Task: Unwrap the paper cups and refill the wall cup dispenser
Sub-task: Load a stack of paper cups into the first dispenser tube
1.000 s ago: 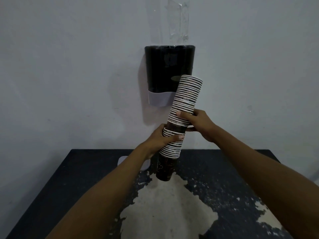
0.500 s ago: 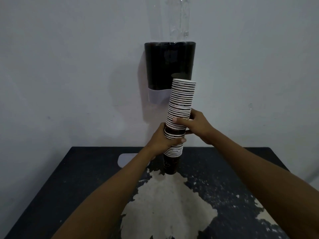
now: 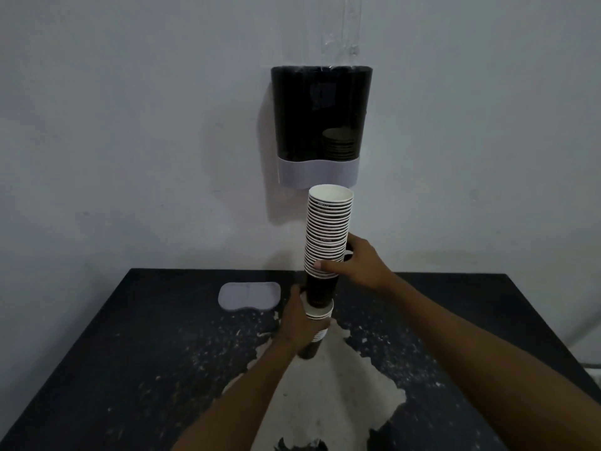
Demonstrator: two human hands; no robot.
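A dark dispenser [image 3: 321,125] hangs on the pale wall [image 3: 130,125], with a light band along its bottom edge. Through its tinted front, on the right side, a short pile of cups [image 3: 340,144] shows dimly; the left side is too dark to read. A clear plastic piece [image 3: 344,27] is fixed to the wall above it, cut off by the top of the picture.

Below the dispenser, the stack of paper cups [image 3: 328,232] stands almost upright in the air, its open white mouth just under the light band. The right hand [image 3: 359,262] holds the upper part of the stack, with the fingers [image 3: 325,265] curled around its lowest rims. The left hand [image 3: 300,323] grips the lower part of the stack [image 3: 318,312], fingers wrapped around it. Between the two hands one dark cup wall is bare (the two parts are pulled a little apart but they are not separated).

Under the hands is a black surface [image 3: 130,353] with a large worn pale patch. A flat pale lid [image 3: 248,296] lies on it near the wall, to the left of the hands. The bottom of the stack is partly hidden behind the left hand.
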